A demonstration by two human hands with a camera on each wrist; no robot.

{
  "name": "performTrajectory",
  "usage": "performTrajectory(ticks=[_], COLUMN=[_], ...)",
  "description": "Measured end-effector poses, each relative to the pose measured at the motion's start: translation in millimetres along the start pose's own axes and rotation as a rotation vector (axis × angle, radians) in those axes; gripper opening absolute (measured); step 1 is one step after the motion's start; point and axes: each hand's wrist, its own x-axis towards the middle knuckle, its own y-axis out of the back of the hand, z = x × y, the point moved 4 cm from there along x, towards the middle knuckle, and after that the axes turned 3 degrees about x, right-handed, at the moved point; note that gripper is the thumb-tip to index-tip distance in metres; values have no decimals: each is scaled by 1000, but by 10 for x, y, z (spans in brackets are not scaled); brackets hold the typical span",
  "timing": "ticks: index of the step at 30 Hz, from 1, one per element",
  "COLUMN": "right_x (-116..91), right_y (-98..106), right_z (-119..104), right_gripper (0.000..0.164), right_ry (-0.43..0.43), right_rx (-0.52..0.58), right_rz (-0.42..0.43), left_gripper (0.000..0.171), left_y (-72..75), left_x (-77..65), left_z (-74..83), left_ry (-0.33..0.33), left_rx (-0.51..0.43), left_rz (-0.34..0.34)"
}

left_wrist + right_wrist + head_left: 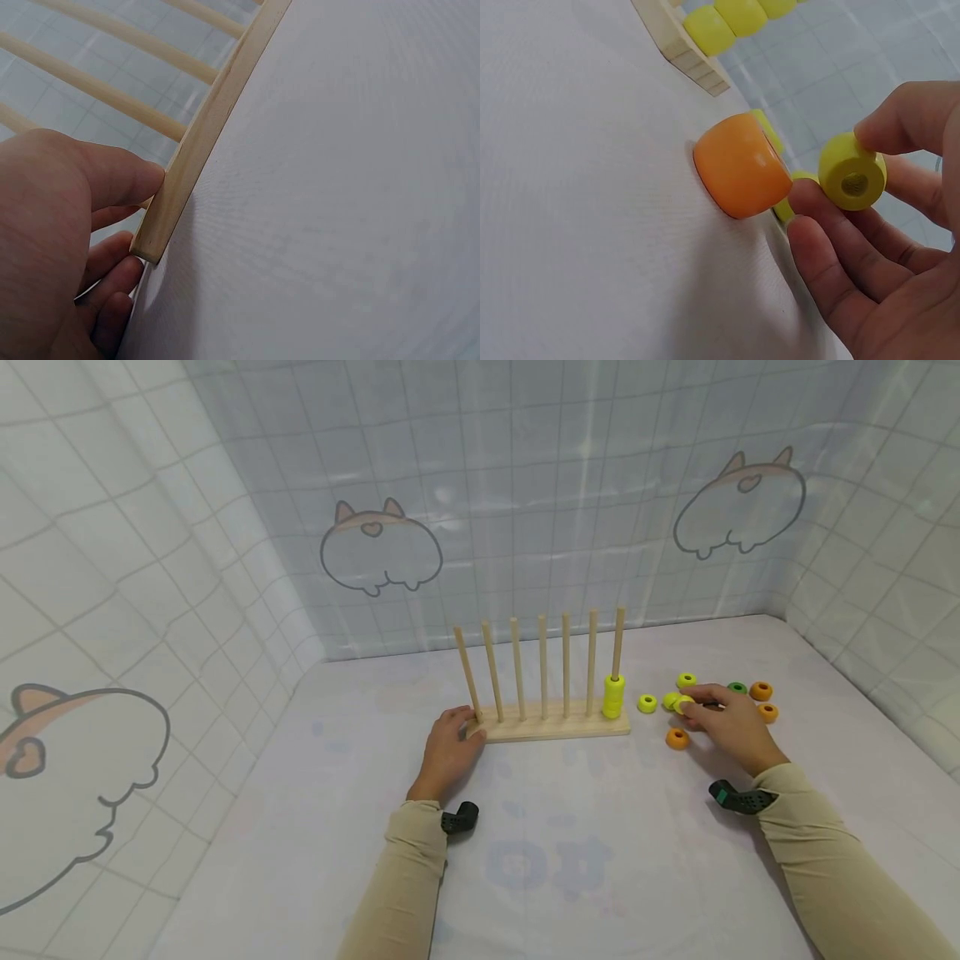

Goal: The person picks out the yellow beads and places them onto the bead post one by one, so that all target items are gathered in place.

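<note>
A wooden rack point(555, 731) with a row of several upright pegs stands on the table. Yellow beads point(612, 697) are stacked on its rightmost peg. My left hand point(447, 750) holds the left end of the base, the thumb point(139, 178) against its front side and the other fingers around the end. To the right of the rack, my right hand point(727, 727) pinches a yellow bead point(832, 161) between thumb and fingers, its hole facing the wrist camera. An orange bead point(735, 166) sits on the table close to those fingertips.
Two loose yellow beads point(647, 703) point(686, 679) and another yellow bead point(669, 701) lie near the right hand. Beyond it are a green bead point(737, 687) and orange beads point(761, 691). A tile-patterned sheet point(517, 527) hangs behind the table.
</note>
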Motion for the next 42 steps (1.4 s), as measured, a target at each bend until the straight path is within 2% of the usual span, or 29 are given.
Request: performTrajectory(ticks=[5, 21, 30, 38, 42], right_x=[-3, 0, -8, 1, -1], right_y=[-3, -26, -54, -63, -76], right_z=[-5, -31, -64, -54, -65], right_gripper=[55, 53, 52, 53, 53], right_ry=[6, 3, -22, 0, 8], right_rx=[16, 24, 99, 88, 117], right_rz=[5, 2, 0, -2, -2], left_gripper=[47, 46, 46, 45, 45], left_y=[4, -11, 7, -8, -15], left_x=[-6, 8, -7, 4, 3], left_z=[9, -11, -10, -32, -29], left_ry=[-15, 2, 11, 0, 6], left_rx=[-1, 0, -6, 5, 3], left_rz=[9, -2, 4, 3, 1])
